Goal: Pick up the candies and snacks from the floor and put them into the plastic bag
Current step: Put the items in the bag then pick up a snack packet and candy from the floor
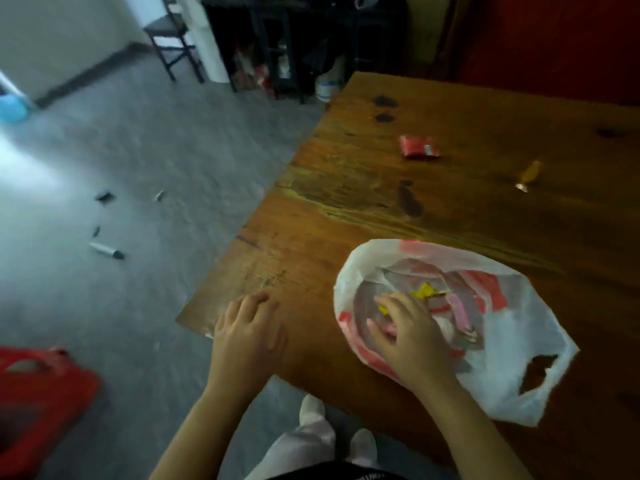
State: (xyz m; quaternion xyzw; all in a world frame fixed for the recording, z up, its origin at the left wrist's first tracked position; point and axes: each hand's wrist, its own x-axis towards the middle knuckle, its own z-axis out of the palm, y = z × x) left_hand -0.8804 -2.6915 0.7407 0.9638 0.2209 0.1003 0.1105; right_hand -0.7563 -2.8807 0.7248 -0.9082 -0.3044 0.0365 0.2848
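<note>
Left hand (247, 336) rests loose and empty on the table (346, 209) corner, with snacks (107, 251) on the floor (156, 150) far to its left. Right hand (410, 336) is inside the plastic bag (519, 341), beside a yellow candy (425, 292); I cannot tell its grip. This looks like the drop-off step; next comes fetching the floor snacks.

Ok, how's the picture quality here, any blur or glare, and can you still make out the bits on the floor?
Head view: motion blur softens everything, worst on the chair at the top; glare whitens the floor at the left edge; the floor bits are only smudges, the white tube clearest; the right hand in the plastic bag is too soft to show a grip.
</note>
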